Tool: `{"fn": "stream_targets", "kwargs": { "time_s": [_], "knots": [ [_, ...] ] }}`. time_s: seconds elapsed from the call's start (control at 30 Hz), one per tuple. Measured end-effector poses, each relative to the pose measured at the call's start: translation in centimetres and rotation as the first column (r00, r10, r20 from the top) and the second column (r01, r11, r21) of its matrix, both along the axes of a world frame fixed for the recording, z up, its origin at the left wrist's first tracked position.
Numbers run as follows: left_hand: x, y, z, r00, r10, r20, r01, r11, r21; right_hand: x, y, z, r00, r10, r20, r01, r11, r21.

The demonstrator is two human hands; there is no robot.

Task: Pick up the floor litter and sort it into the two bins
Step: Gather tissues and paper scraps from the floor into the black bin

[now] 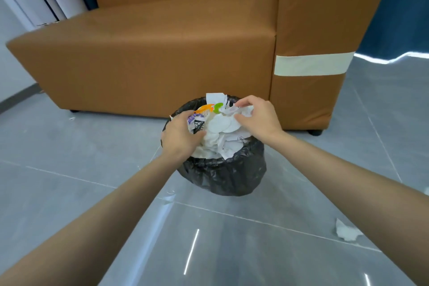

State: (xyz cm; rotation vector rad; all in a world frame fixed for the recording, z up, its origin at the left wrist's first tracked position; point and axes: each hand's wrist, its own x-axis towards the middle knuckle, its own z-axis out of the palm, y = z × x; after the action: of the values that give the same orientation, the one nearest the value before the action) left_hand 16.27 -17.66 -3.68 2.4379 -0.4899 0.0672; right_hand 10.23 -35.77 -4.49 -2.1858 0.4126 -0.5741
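A bin lined with a black bag stands on the grey floor in front of a sofa. It is heaped with white paper and tissue and an orange and green wrapper. My left hand is over the bin's left rim, its fingers curled round a crumpled wrapper with purple print. My right hand is over the right side of the heap and pinches a crumpled white paper. Only one bin is in view.
An orange-brown sofa with a pale tape band stands right behind the bin. A crumpled white tissue lies on the floor at the right. Small white scraps lie near the sofa's left foot. The tiled floor is glossy.
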Motion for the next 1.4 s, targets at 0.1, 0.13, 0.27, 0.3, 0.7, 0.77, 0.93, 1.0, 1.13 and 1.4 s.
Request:
{"fn": "stream_targets", "kwargs": {
  "time_s": [0.1,0.13,0.27,0.3,0.7,0.77,0.93,1.0,1.13,1.4],
  "knots": [
    [-0.9,-1.8,1.1,0.989,-0.100,0.108,0.105,0.994,-0.037,-1.8,-1.8,0.3,0.998,-0.049,0.039,0.049,0.999,-0.008],
    [-1.3,-2.7,1.4,0.984,-0.131,0.124,0.138,0.989,-0.051,-2.6,-2.5,0.3,0.997,-0.067,0.042,0.067,0.998,0.010],
    [-3.6,-7.2,2.2,0.962,-0.231,0.146,0.249,0.961,-0.122,-6.3,-5.2,-0.6,0.991,-0.132,-0.030,0.134,0.988,0.073],
    [-4.3,-8.3,2.2,0.952,-0.265,0.152,0.284,0.951,-0.121,-7.3,-5.8,-1.0,0.988,-0.139,-0.061,0.145,0.984,0.102],
    [-15.4,-18.8,-5.5,0.698,-0.713,-0.073,0.711,0.678,0.185,-25.6,-13.4,-7.2,0.788,-0.053,-0.614,0.206,0.961,0.182],
    [-17.2,-19.9,-7.8,0.635,-0.747,-0.195,0.768,0.587,0.255,-28.1,-14.0,-7.6,0.713,-0.016,-0.701,0.213,0.957,0.195],
    [-21.3,-21.4,-12.1,0.448,-0.782,-0.433,0.889,0.340,0.306,-33.4,-14.5,-8.6,0.453,0.170,-0.875,0.076,0.971,0.228],
    [-22.4,-21.6,-13.4,0.400,-0.785,-0.473,0.911,0.282,0.302,-35.3,-14.1,-9.5,0.438,0.173,-0.882,0.085,0.969,0.232],
    [-22.8,-22.2,-15.2,0.381,-0.770,-0.512,0.912,0.224,0.342,-38.0,-12.3,-11.0,0.393,0.183,-0.901,-0.040,0.983,0.182],
    [-22.0,-22.4,-17.5,0.401,-0.752,-0.524,0.882,0.162,0.442,-40.5,-9.7,-14.3,0.440,0.183,-0.879,-0.047,0.982,0.181]
  ]
}}
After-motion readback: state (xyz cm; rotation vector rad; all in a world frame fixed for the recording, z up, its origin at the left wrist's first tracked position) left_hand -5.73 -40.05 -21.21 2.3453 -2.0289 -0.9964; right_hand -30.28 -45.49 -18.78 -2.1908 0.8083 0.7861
